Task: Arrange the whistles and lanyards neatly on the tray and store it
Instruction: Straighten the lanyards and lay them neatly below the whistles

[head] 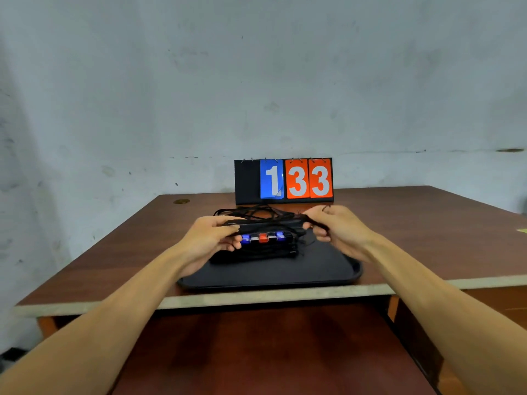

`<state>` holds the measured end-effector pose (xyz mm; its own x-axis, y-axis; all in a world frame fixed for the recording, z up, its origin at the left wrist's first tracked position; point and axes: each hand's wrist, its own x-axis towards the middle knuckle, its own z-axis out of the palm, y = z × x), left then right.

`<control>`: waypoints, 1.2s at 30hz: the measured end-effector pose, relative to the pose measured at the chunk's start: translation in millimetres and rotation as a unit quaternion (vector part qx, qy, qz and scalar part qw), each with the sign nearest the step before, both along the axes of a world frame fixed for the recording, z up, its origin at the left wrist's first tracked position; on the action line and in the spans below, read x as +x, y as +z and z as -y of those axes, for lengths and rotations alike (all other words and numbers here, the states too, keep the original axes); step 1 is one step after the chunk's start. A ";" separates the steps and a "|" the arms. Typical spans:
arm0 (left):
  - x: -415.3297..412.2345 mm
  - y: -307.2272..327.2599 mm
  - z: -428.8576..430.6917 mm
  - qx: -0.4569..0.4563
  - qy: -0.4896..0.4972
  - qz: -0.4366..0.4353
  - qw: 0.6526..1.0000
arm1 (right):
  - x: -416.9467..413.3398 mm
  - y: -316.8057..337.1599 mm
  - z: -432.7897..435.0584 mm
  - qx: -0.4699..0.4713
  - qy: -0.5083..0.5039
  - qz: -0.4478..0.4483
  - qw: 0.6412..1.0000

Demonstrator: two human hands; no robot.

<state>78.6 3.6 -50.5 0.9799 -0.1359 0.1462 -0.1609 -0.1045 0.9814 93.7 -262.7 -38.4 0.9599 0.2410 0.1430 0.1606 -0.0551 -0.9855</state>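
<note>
Right now both bare hands are up over the black tray (285, 273), which sits at the near edge of the brown table (413, 223). Between them they hold a bundle of black lanyard cord (268, 222) stretched level above the tray: the left hand (209, 238) has its fingers closed round one end, the right hand (338, 228) is pinched shut on the other. Just below that taut bundle, on the far part of the tray, a row of whistles (263, 238) lies side by side, blue at the ends, red in the middle, with pale ones between; how many exactly is hard to tell. Their cords (256, 253) are packed in a dark flat stack on the tray right in front of them. Beyond the tray, loose black loops (253, 210) sprawl on the table, untidy, and whether they join the held bundle I cannot tell. Behind the tray, against the pale wall, stands a flip scoreboard (283, 181) showing a blue 1 and two orange 3s. The near half of the tray is bare
</note>
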 end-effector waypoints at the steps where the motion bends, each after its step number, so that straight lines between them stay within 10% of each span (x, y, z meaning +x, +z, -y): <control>1: -0.7 1.2 -3.8 -0.008 -0.007 -0.007 1.000 | 0.2 -5.2 -0.3 -0.020 0.001 0.010 1.000; 9: -4.5 -2.1 -28.4 0.136 -0.029 -0.003 0.990 | 5.7 -22.6 -9.0 -0.268 -0.060 0.126 0.953; 36: 30.5 -52.3 -63.0 0.351 0.089 0.144 0.921 | 33.7 -54.2 -17.2 -0.414 -0.069 0.224 0.880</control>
<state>109.1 66.6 -102.8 0.9304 -0.1374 0.3399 -0.3227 -0.7470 0.5813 127.3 -245.4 -92.6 0.8803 0.3253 0.3453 0.4578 -0.7734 -0.4385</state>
